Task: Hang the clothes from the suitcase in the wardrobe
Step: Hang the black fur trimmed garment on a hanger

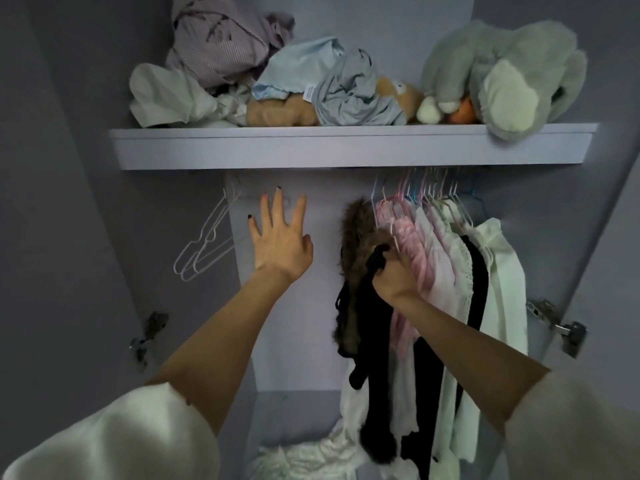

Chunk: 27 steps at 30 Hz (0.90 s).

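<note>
At the far left of the wardrobe [69, 202], a few bare white hangers [204, 244] are hanging on their own, tilted, under the shelf [346, 147]. Just to their right the person's left hand [280, 244] is reaching up toward the space under the shelf with its fingers spread and straight, holding nothing; it is sitting near the hangers but not touching them. Above, the shelf is carrying a heap of crumpled clothes [221, 64], a brown teddy [280, 112] half buried under them, and a big grey stuffed animal [502, 74] drooping over the right end.

Further right, the right hand [394, 275] is clenching around the top of a black garment with a fur trim [360, 258] (the fingers are curling into the fabric, so what lies inside the grip cannot be made out). The garment is hanging down from the hand, its fur collar sitting just left of and above the knuckles. It is pressing against the row of hung clothes [450, 271] immediately to the right, pink, white and black pieces packed together on pastel hangers. A white heap of cloth [311, 459] is lying on the wardrobe floor beneath them.
</note>
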### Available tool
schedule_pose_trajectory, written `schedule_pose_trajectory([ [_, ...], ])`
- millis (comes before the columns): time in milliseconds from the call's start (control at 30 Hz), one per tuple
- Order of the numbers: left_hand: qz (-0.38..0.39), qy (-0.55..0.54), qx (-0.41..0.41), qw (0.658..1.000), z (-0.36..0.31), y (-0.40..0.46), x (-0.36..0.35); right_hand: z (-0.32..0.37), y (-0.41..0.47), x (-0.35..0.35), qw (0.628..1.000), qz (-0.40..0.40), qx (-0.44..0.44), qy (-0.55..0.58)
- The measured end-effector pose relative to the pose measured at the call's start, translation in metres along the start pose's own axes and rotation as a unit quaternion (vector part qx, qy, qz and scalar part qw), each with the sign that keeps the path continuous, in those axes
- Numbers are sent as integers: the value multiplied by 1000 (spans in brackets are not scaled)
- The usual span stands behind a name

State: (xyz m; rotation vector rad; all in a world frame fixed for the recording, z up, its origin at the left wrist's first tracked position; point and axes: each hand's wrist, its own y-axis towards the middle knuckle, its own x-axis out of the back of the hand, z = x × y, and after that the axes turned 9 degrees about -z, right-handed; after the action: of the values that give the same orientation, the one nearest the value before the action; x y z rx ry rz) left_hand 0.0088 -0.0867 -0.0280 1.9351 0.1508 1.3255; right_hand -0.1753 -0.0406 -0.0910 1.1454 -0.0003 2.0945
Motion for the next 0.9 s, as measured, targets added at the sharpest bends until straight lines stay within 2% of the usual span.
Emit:
schedule_pose_trajectory([
  [133, 56, -15, 21, 998, 5, -46, 1, -3, -49, 0, 999, 23, 36, 4],
  [200, 83, -40, 65, 994, 6, -77, 0, -6, -76, -2, 998, 42, 45, 18],
  [300, 127, -81, 150, 977, 6, -143, -2, -17, -127, -14, 991, 116, 30, 51],
  [467, 179, -91, 255, 946, 12, -254, -4, -46, -216, -42, 968, 243, 30, 61],
  [733, 257, -85, 439, 856, 27, -458, 26, -78, -369, -82, 900, 429, 74, 13],
  [900, 222, -78, 570, 788, 66, -557, 76, -65, -449, -114, 831, 543, 121, -18],
])
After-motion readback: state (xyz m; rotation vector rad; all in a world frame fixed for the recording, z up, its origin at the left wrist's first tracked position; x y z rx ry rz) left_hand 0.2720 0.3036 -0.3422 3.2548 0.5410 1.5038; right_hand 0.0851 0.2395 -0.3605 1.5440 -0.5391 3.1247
